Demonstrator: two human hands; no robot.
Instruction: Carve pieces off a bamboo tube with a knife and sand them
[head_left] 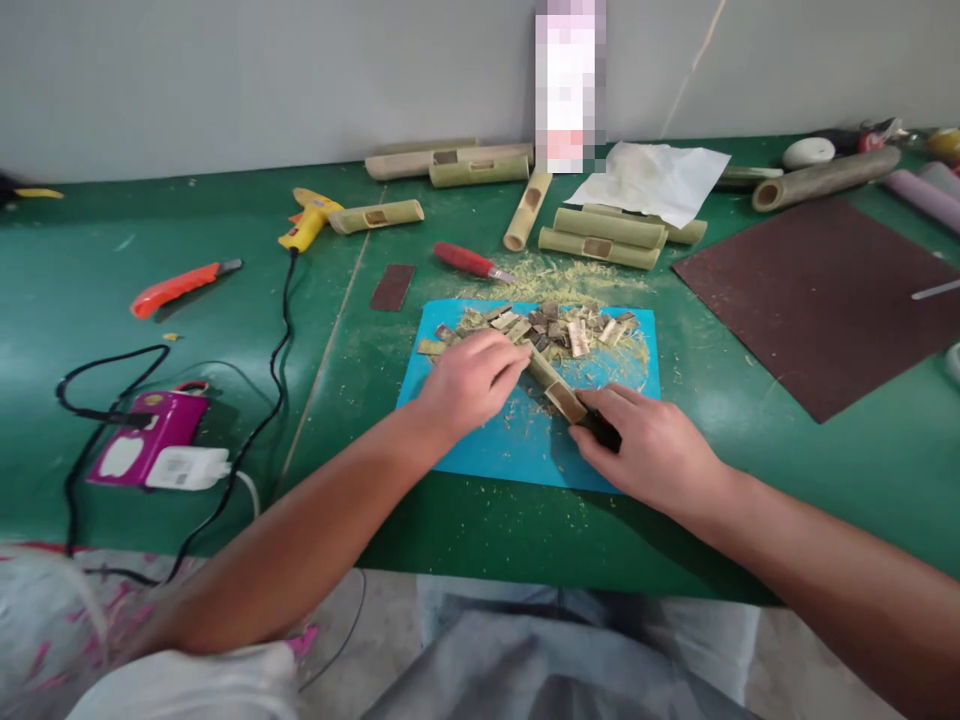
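Observation:
My left hand [472, 380] is closed over the far end of a short bamboo piece [553, 386] lying on a blue cutting mat [487, 455]. At the piece's near end, my right hand [649, 445] is closed on a dark tool [604, 432] whose tip meets the bamboo where a flat notch shows. Several small cut bamboo chips [559, 328] and shavings are piled at the mat's far edge.
On the green table lie bamboo tubes [600, 238], a red-handled tool [469, 261], an orange utility knife [180, 287], a yellow glue gun [307, 220] with black cord, a pink device [150, 450], white paper [652, 180] and brown sandpaper sheets [825, 290].

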